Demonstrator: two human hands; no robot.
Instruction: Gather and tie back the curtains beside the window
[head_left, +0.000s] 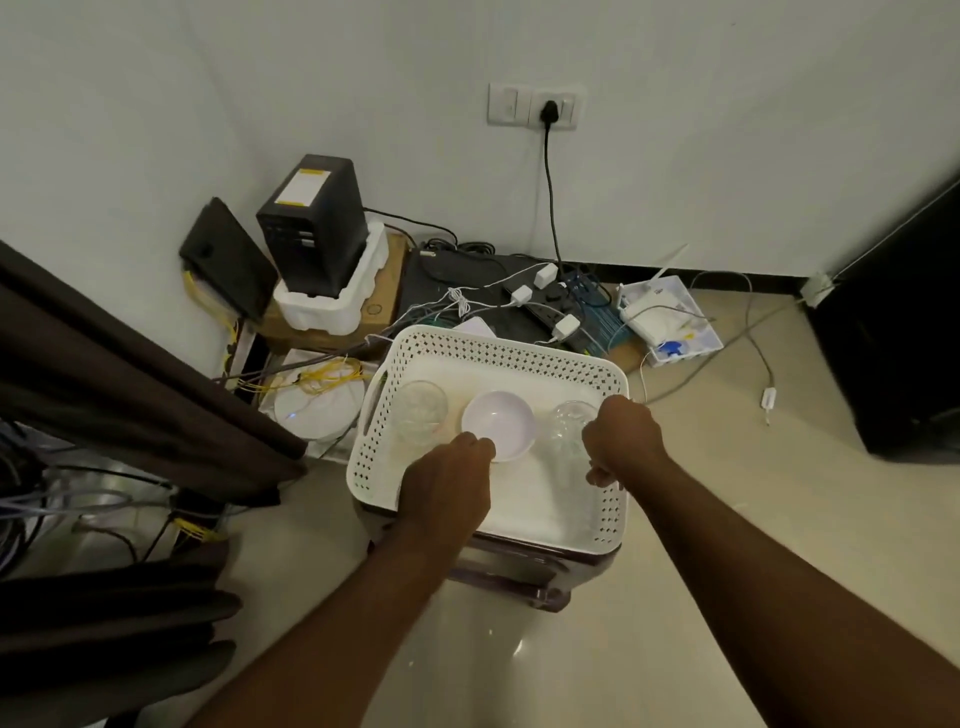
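- The dark brown curtain (130, 374) hangs loose at the left edge, well apart from both hands.
- The left hand (447, 488) has its fingers curled at the near rim of a white bowl (498, 421); whether it grips the bowl is hidden.
- The right hand (621, 441) is curled beside a clear glass (569, 418); any hold cannot be told.
- Both hands are over a white perforated basket (493, 345), which also holds a second glass (421, 415).

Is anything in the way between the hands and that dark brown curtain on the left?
Nothing blocks them. The left hand and right hand are over the white basket; only a clear glass and the basket's wall lie toward the curtain, then bare floor.
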